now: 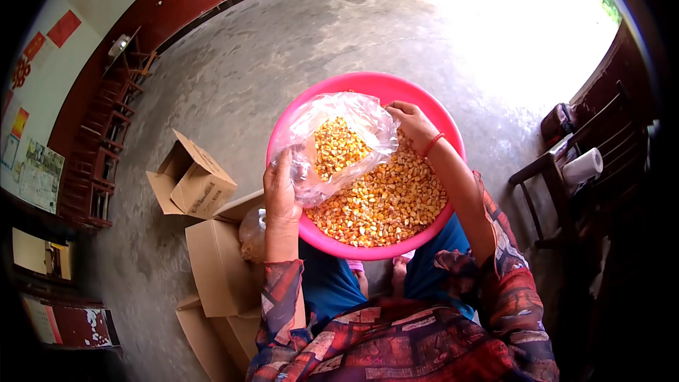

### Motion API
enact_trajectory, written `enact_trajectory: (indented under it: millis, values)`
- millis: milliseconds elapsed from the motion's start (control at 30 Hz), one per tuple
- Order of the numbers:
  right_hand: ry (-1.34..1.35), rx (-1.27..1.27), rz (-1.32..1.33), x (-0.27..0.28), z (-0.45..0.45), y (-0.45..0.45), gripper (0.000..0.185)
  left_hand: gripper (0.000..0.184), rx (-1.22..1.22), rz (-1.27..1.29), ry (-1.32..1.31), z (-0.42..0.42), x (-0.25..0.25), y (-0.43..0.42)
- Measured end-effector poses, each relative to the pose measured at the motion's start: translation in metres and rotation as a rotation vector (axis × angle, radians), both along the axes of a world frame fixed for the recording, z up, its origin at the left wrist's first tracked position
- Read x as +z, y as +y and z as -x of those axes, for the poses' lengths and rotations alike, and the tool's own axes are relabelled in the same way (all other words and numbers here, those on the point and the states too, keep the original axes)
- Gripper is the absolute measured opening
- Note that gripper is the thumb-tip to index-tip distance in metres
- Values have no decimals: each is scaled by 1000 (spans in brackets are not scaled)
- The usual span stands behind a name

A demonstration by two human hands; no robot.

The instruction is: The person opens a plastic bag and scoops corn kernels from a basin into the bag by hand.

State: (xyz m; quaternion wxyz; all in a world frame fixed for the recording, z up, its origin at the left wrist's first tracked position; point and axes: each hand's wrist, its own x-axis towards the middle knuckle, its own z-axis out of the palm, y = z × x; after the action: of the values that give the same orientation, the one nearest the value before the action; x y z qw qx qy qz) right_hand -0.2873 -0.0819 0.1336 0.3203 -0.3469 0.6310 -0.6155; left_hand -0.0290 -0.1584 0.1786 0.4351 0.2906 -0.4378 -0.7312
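A pink basin (368,82) rests at my lap, with loose yellow corn kernels (396,205) spread over its bottom. Inside it, toward the left, a clear plastic bag (311,110) stands with its mouth wide and corn kernels within. My left hand (281,187) grips the bag's left edge, over the basin's rim. On the far right side of the bag, my right hand (414,124) pinches its edge between closed fingers. A red string circles my right wrist.
Cardboard boxes (219,269) stand open on the floor at my left, with another clear bag (252,233) in one. To the right is a dark wooden chair (559,170) with a white paper roll (583,165). Wooden chairs (106,134) line the left wall.
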Motion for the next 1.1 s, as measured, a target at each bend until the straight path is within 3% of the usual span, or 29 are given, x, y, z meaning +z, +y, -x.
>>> enact_trajectory:
  millis: [33, 100, 300, 400, 533, 667, 700, 767, 833, 900, 1000, 1100]
  values:
    - [-287, 12, -59, 20, -4, 8, 20, 20, -1, -4, -4, 0, 0, 0]
    - [-325, 28, -150, 32, -7, 14, 19, 20, -2, -8, -4, 0, -1, -1]
    - [-676, 94, 122, 56, -6, 22, 20, 21, -1, 31, 30, 0, -2, -1]
    - [-680, 250, 250, 95, -24, 30, 20, 22, -26, 49, 10, 0, -3, -2]
    - [-487, 544, 181, 141, -74, 32, 20, 24, -19, 37, 46, 1, -4, -1]
    - [-363, 739, -79, 118, -102, 6, 22, 25, 1, 20, 65, 4, -1, 1]
    - [-360, 741, -77, 108, -101, -3, 22, 25, 3, 23, 67, 4, -2, 1]
    - [-82, 483, -162, 91, -97, -22, 20, 25, -10, 13, 115, 3, -4, 0]
    - [1, 275, -231, 85, -79, -41, 20, 23, -10, 31, 122, 3, 0, 3]
    - [32, 290, -198, 85, -60, -53, 23, 23, 8, 59, 110, 5, -4, 1]
    - [541, 355, -119, 81, -37, -63, 33, 21, -40, 66, 69, 1, -3, 1]
    - [631, 367, 6, 83, -29, -61, 35, 19, -66, 64, 40, 1, 0, 2]
